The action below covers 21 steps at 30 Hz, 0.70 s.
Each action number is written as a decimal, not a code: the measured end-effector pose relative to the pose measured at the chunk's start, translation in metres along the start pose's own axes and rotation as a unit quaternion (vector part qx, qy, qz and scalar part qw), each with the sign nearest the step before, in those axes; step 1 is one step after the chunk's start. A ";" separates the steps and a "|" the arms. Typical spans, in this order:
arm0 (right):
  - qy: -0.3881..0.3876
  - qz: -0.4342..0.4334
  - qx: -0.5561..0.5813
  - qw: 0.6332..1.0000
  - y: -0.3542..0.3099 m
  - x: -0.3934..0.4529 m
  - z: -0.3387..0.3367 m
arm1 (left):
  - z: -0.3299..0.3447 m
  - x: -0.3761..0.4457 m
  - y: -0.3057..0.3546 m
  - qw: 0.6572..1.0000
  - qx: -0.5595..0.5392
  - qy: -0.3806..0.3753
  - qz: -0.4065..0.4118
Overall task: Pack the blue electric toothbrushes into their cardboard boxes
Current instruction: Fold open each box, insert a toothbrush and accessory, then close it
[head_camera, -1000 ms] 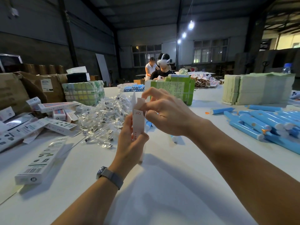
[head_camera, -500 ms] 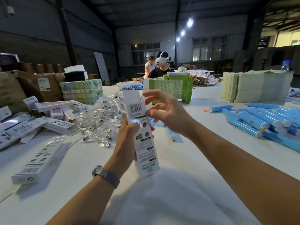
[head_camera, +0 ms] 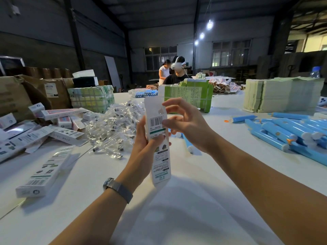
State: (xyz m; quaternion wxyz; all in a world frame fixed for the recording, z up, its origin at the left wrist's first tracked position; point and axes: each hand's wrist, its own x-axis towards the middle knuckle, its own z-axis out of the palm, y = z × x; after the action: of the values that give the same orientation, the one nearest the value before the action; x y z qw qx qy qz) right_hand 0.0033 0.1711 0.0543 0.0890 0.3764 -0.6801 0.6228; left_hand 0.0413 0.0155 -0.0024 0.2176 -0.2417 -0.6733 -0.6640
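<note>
Head view: left hand grips a white cardboard box upright above the counter, right hand hovers loose-fingered by its top, holding nothing. Blue toothbrushes piled right, bagged brush heads left. One toothbrush sits half hidden behind the hands. Box rides a bit higher than half a second ago.

Left hand raised in front of the chest, palm turned inward, fingers and thumb curled round the middle of a tall narrow toothbrush box, holding it upright. Watch band on the left wrist. Right hand just beside it, to its right, fingers spread and loosely bent, fingertips near the box's upper part; contact unclear. Both forearms bare, reaching forward.
</note>
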 end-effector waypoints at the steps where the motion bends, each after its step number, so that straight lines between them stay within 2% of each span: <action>1: 0.004 -0.004 0.002 1.000 0.001 0.000 0.001 | 0.000 -0.001 0.001 1.000 0.015 0.000 0.015; 9: 0.009 -0.003 -0.029 1.000 0.003 -0.001 -0.002 | -0.002 0.001 0.006 0.993 0.077 0.036 0.077; 16: 0.007 0.001 -0.062 0.998 0.000 0.000 -0.003 | -0.005 0.003 0.006 0.988 0.111 0.073 0.081; 21: 0.000 -0.008 -0.069 0.998 -0.002 0.000 0.000 | -0.007 0.003 0.006 0.989 0.103 0.063 0.090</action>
State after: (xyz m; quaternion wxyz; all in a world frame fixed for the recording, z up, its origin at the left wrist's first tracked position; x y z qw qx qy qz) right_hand 0.0042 0.1712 0.0560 0.1195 0.3752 -0.7183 0.5736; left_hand 0.0425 0.0084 0.0040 0.3421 -0.2357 -0.6986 -0.5825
